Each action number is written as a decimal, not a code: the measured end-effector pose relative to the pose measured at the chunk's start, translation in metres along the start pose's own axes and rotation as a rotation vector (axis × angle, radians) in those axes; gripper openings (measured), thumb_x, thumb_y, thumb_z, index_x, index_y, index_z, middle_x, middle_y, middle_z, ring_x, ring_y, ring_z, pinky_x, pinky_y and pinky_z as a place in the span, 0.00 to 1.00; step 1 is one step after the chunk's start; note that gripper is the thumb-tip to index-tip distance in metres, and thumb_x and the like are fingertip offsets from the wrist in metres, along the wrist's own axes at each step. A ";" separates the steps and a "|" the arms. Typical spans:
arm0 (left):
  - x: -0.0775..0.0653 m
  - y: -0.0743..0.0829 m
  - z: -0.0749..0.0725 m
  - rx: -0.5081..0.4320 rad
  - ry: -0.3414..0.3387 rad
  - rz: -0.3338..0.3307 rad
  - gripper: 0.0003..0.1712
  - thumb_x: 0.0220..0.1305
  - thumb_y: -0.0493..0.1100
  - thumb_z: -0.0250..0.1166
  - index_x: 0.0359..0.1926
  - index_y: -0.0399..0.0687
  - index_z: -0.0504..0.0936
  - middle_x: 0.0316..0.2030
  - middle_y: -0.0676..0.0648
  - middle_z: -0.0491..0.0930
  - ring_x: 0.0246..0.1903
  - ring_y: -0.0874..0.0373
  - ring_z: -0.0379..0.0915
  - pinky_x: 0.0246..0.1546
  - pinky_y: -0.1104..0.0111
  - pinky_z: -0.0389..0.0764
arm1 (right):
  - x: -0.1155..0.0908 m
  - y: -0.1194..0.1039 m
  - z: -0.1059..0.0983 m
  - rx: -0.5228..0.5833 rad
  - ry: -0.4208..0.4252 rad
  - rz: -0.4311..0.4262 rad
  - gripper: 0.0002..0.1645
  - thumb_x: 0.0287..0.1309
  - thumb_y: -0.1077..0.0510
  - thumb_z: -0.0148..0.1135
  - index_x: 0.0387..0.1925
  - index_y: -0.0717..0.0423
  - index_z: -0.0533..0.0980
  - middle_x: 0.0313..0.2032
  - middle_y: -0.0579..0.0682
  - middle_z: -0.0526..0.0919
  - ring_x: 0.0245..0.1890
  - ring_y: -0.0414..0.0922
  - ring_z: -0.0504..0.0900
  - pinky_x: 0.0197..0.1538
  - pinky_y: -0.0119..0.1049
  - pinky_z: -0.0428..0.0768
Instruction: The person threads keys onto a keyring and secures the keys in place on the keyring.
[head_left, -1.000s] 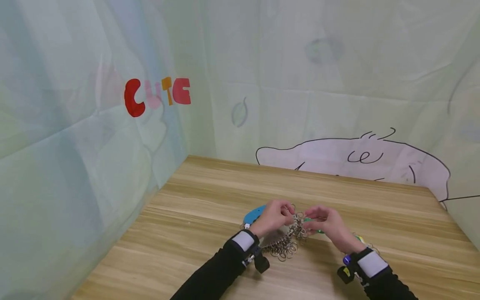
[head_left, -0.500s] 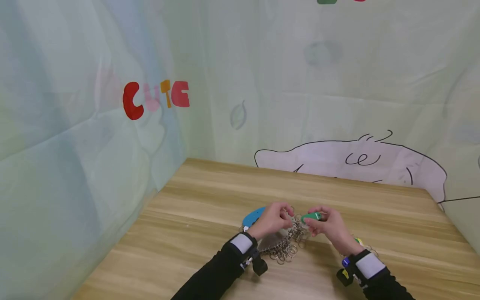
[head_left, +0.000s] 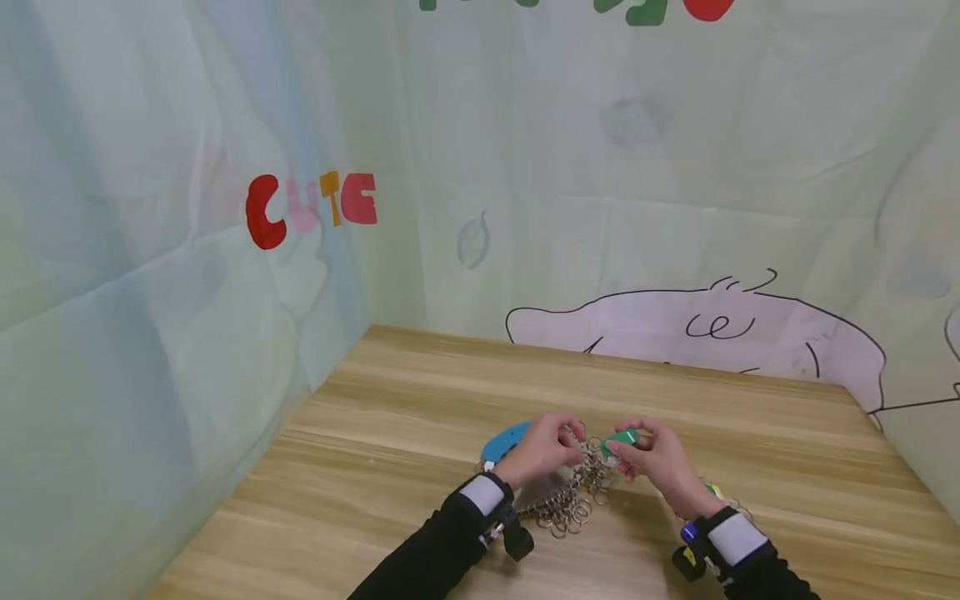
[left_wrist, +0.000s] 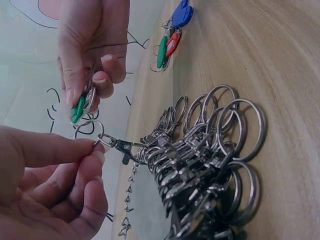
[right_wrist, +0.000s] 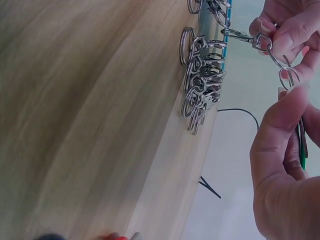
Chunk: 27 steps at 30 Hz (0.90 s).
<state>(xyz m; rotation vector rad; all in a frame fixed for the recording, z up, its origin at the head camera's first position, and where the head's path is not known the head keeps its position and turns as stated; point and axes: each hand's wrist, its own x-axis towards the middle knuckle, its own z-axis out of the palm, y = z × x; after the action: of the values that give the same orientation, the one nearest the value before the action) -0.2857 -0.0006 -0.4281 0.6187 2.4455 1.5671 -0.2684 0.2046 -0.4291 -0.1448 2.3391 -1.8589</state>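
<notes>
In the head view, my left hand (head_left: 543, 450) pinches a key ring at the end of a swivel clasp (left_wrist: 122, 146), raised from a dense bunch of metal key rings (head_left: 566, 504). My right hand (head_left: 660, 462) holds a green key tag (head_left: 619, 440) between thumb and fingers. The tag's small ring meets the pinched key ring, as the right wrist view shows, with both hands' fingertips close together. Under the bunch lies a flat grey-white piece with a blue rounded end (head_left: 504, 442), partly hidden by my left hand.
More tags lie on the wooden table (head_left: 360, 475) in the left wrist view: blue (left_wrist: 180, 15), red (left_wrist: 172, 44) and green (left_wrist: 161, 52). In the head view my right wrist partly covers them. A printed cloth wall (head_left: 480, 167) borders the table's back and left.
My right hand has turned, bringing the green key tag from behind its fingers into plain view. My left hand keeps its pinch. The head view has tilted slightly upward.
</notes>
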 end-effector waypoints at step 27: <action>0.000 0.002 0.003 -0.010 0.001 -0.015 0.12 0.56 0.29 0.65 0.42 0.34 0.79 0.27 0.43 0.83 0.24 0.62 0.76 0.26 0.73 0.75 | 0.000 -0.001 -0.004 0.003 0.003 0.001 0.23 0.69 0.58 0.51 0.56 0.73 0.64 0.28 0.48 0.84 0.22 0.38 0.79 0.27 0.32 0.80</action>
<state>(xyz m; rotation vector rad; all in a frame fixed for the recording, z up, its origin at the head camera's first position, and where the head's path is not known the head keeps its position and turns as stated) -0.2840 0.0024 -0.4279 0.5975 2.4359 1.5727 -0.2688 0.2084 -0.4275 -0.1405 2.3371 -1.8633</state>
